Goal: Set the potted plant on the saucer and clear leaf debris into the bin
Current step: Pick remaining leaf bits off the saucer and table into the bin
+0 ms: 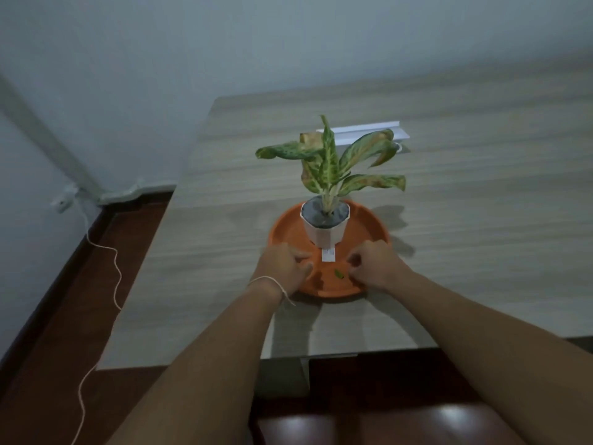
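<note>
wood-grain table [465,220]: potted plant [325,220] sits in orange saucer [369,226], left hand [284,268] and right hand [375,264] curled gripping its near rim, leaf scrap [339,273] between them.

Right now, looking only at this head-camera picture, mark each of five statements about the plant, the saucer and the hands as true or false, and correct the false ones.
1. The white pot stands inside the orange saucer. True.
2. The saucer sits on the floor. False: it rests on the wooden table.
3. A small green leaf scrap lies in the saucer. True.
4. The left hand is lifting the pot by its rim. False: it rests at the saucer's near edge.
5. The right hand is at the saucer's near edge, close to the scrap. True.
</note>
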